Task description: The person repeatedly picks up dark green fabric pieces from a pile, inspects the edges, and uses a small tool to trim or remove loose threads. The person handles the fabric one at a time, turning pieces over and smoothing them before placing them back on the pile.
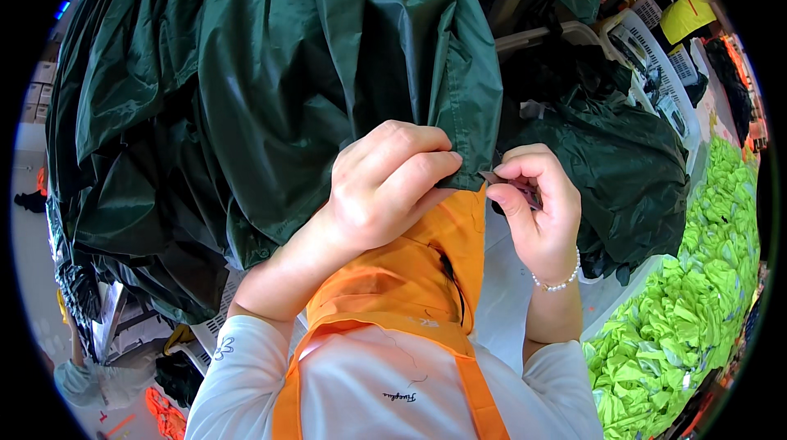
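Dark green fabric (pixel 262 71) lies forward of the orange apron (pixel 385 292). Left grip (pixel 385 182), over the apron: closed on the fabric's edge. Right grip (pixel 543 204), right of the apron: pinching a small item (pixel 491 178), kind unclear.

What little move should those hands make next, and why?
Perhaps the right hand should work the small thing it pinches, too hidden to name, gently against the green cloth: that thing sits right by the cloth's lower corner, and the left hand grips the cloth close by, which should steady it.
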`<state>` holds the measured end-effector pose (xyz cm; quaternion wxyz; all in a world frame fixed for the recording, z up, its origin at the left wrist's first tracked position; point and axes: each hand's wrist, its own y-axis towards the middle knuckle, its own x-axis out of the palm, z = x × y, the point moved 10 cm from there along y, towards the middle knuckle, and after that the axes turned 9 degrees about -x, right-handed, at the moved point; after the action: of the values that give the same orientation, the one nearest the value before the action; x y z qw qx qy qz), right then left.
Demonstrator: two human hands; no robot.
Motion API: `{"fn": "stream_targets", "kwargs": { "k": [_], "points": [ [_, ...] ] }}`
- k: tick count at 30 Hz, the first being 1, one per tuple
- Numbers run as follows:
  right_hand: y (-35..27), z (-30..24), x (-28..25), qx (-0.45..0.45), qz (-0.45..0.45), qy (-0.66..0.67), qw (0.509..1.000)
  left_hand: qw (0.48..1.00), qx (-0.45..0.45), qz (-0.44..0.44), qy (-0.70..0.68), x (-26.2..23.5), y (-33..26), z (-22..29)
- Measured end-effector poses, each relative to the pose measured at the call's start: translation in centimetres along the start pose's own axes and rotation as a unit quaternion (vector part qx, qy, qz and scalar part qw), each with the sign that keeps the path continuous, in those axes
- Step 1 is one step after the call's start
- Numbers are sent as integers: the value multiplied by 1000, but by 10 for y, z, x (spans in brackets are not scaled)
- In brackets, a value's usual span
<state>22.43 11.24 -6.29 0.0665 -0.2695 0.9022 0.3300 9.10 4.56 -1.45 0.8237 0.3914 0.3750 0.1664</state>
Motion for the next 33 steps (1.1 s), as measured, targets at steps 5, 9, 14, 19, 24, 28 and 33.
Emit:
{"fn": "stream_targets", "kwargs": {
  "k": [5, 9, 14, 19, 24, 28, 33],
  "points": [
    [3, -8, -4, -8, 50, 21, 998, 1000, 3, 15, -12, -2, 2, -2],
    [4, -13, -1, -61, 83, -47, 993, 1000, -19, -11, -15, 3, 4, -2],
    [13, -10, -13, -54, 63, -85, 993, 991, -93, -95, -21, 14, 8, -23],
    [22, 14, -18, 75, -46, 13, 996, 841, -329, -310, -298, 43, -10, -56],
    [32, 7, -18, 19, -16, -40, 999, 724, -515, -257, -381, 50, -23, -79],
    [30, -23, -21, -87, 31, -158, 983, 729, -548, -215, -350, 48, -21, -88],
    [31, -36, -3, -153, 17, -220, 963, 760, -511, -219, -337, 52, -16, -82]
  ]
}}
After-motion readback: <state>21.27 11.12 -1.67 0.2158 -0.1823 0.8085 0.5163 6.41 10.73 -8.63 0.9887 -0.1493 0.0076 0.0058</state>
